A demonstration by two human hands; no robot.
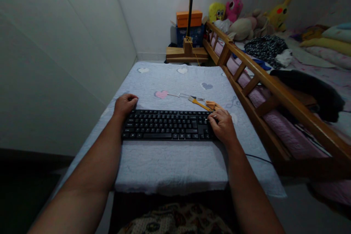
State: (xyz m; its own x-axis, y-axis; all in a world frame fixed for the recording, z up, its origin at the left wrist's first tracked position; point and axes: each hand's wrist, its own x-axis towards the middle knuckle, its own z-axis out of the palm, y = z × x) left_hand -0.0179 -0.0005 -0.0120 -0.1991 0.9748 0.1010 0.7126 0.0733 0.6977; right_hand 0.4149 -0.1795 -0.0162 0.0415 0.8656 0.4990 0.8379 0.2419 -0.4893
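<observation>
A black keyboard [161, 125] lies flat on the pale cloth-covered table [170, 166]. My left hand [125, 104] rests at its upper left corner, fingers curled together; what they hold, if anything, is hidden. Over the keyboard's right end, my right hand [221, 122] pinches a small, thin white stick, perhaps a cotton swab [211, 118]. Just beyond the keyboard lie a brush with a yellow handle [201, 105], a folded orange-brown cloth [212, 105] close to my right hand, and a thin metal tool [173, 95].
A wooden bed rail [253, 69] runs along the table's right side, with plush toys and clothes behind it. Boxes [189, 19] and a wooden stand [187, 55] with a dark pole are past the far edge. A wall is at left; a black cable [259, 158] trails at right.
</observation>
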